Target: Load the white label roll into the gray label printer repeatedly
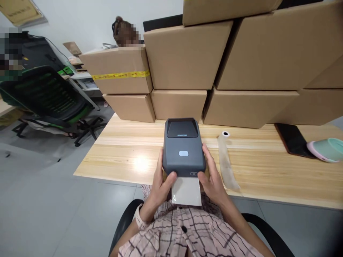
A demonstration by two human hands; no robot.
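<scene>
A dark grey label printer point(184, 157) stands near the front edge of the wooden table, its lid closed. From its front slot a blank white label strip point(186, 192) hangs out over the table edge toward my lap. My left hand point(162, 180) grips the printer's left side, thumb at the lower front corner. On the opposite side, my right hand point(213, 178) holds it the same way, its thumb close to the strip. The undersides of both hands' fingers are hidden. Right of the printer lies a small roll point(225, 134) with a translucent strip point(227, 164) unrolled toward me.
Stacked cardboard boxes point(187, 57) line the table's back. A black phone point(293, 139) and a green-and-pink cup point(325, 149) on its side are at the right. A black office chair point(45, 96) stands on the left; another person's head point(125, 32) shows behind the boxes.
</scene>
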